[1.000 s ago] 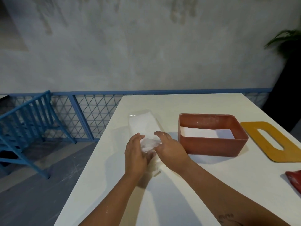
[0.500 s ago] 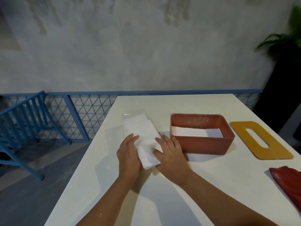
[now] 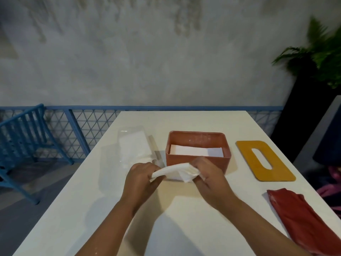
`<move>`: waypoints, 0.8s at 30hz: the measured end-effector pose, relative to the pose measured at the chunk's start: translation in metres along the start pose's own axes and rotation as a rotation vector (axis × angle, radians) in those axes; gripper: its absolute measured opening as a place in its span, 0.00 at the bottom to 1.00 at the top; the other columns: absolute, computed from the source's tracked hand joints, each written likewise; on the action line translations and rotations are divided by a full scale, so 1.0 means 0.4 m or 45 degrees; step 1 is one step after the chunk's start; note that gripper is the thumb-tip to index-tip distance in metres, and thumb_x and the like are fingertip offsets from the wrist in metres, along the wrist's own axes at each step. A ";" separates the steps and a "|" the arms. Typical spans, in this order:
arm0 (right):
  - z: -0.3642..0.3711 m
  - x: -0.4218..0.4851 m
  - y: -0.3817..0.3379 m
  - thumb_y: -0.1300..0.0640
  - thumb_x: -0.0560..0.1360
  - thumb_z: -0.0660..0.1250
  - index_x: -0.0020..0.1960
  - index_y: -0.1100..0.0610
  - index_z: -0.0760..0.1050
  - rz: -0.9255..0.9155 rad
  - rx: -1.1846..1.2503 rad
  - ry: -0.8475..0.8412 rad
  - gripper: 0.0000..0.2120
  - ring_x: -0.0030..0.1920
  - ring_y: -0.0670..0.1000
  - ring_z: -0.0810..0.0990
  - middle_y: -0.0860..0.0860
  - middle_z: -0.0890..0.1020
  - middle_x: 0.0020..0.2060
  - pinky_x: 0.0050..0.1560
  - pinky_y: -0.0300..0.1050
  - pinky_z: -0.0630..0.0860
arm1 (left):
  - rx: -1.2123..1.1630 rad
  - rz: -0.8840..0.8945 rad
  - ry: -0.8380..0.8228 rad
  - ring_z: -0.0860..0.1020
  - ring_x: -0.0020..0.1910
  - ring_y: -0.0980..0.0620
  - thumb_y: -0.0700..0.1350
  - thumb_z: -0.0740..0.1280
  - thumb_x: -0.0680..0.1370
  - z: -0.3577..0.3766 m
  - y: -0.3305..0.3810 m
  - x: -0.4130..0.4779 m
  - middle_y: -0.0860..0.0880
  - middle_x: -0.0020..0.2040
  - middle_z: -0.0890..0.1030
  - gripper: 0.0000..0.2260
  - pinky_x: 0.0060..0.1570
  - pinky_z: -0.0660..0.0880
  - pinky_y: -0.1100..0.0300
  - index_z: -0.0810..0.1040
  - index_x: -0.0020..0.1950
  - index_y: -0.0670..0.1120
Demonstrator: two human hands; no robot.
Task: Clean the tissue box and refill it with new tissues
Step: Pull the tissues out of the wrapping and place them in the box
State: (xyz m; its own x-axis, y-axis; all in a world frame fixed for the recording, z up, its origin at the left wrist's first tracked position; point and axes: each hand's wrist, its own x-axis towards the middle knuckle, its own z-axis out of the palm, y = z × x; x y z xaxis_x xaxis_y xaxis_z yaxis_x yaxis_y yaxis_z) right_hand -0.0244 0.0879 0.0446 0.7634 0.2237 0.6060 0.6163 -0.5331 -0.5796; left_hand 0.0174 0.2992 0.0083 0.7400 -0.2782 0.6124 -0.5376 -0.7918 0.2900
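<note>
Curled fingers [image 3: 198, 164] of right hand [image 3: 208, 174] and left hand [image 3: 140, 175], both pinching one small stack of white paper tissues [image 3: 177, 171], lifted a little above white table [image 3: 184, 218]. Just behind, open terracotta plastic tissue box [image 3: 198, 159], with flat white sheets inside. To the left of box, clear plastic tissue pack [image 3: 135, 146], opened at near end, lying on table. To the right, flat yellow lid with oval slot [image 3: 265, 161], apart from box. Nearer at right edge, crumpled red cloth [image 3: 304, 220].
</note>
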 end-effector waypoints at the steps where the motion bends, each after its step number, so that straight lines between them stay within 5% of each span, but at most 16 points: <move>1: -0.028 -0.006 0.004 0.64 0.72 0.62 0.44 0.43 0.70 0.075 0.062 0.032 0.15 0.42 0.35 0.73 0.39 0.75 0.39 0.42 0.26 0.67 | -0.015 -0.088 -0.053 0.79 0.32 0.49 0.50 0.70 0.70 -0.001 0.015 0.007 0.53 0.34 0.82 0.06 0.37 0.69 0.64 0.82 0.39 0.49; 4: -0.102 -0.028 0.051 0.63 0.75 0.67 0.43 0.46 0.73 0.322 0.190 0.067 0.11 0.40 0.38 0.76 0.45 0.79 0.37 0.39 0.28 0.69 | -0.226 -0.485 -0.178 0.77 0.38 0.54 0.48 0.73 0.70 -0.001 0.059 0.024 0.58 0.39 0.80 0.05 0.40 0.71 0.65 0.81 0.44 0.52; 8: -0.168 -0.069 0.131 0.63 0.76 0.66 0.41 0.60 0.74 0.625 0.381 0.098 0.05 0.37 0.49 0.73 0.60 0.78 0.38 0.39 0.42 0.69 | -0.735 -0.848 -0.020 0.78 0.36 0.55 0.40 0.75 0.68 0.016 0.096 0.049 0.56 0.35 0.81 0.08 0.34 0.73 0.67 0.79 0.38 0.51; 11: -0.183 -0.098 0.174 0.65 0.77 0.63 0.48 0.50 0.74 0.706 0.387 0.050 0.10 0.46 0.50 0.79 0.50 0.81 0.44 0.47 0.43 0.74 | -1.091 -0.928 0.051 0.79 0.34 0.58 0.34 0.71 0.70 0.049 0.134 0.045 0.56 0.33 0.83 0.08 0.33 0.75 0.71 0.78 0.41 0.46; 13: -0.181 -0.115 0.199 0.66 0.77 0.61 0.51 0.49 0.72 0.756 0.425 0.011 0.12 0.50 0.50 0.79 0.49 0.81 0.48 0.52 0.47 0.75 | -1.143 -0.944 0.034 0.80 0.41 0.56 0.37 0.69 0.73 0.078 0.155 0.032 0.54 0.41 0.83 0.07 0.38 0.76 0.67 0.77 0.47 0.48; 19: -0.163 -0.146 0.233 0.67 0.75 0.64 0.54 0.52 0.68 0.969 0.457 -0.046 0.14 0.46 0.47 0.78 0.49 0.78 0.46 0.43 0.42 0.75 | -1.244 -1.108 -0.118 0.79 0.52 0.48 0.40 0.73 0.71 0.151 0.186 -0.027 0.49 0.53 0.81 0.19 0.45 0.79 0.53 0.73 0.58 0.50; 24: -0.163 -0.140 0.236 0.65 0.76 0.63 0.56 0.52 0.70 0.908 0.447 -0.024 0.12 0.50 0.46 0.78 0.46 0.79 0.48 0.47 0.38 0.76 | -1.140 -1.137 -0.016 0.79 0.49 0.50 0.40 0.70 0.73 0.164 0.202 -0.025 0.51 0.49 0.81 0.14 0.42 0.77 0.60 0.73 0.57 0.50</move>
State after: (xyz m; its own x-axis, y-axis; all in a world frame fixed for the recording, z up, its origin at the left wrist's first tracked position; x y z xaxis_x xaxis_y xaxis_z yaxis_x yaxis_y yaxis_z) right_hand -0.0216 -0.0282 -0.0085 0.9981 -0.0592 0.0166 0.0003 -0.2657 -0.9641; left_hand -0.0070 0.2023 -0.0225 0.9865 0.1532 -0.0584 0.0687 -0.0632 0.9956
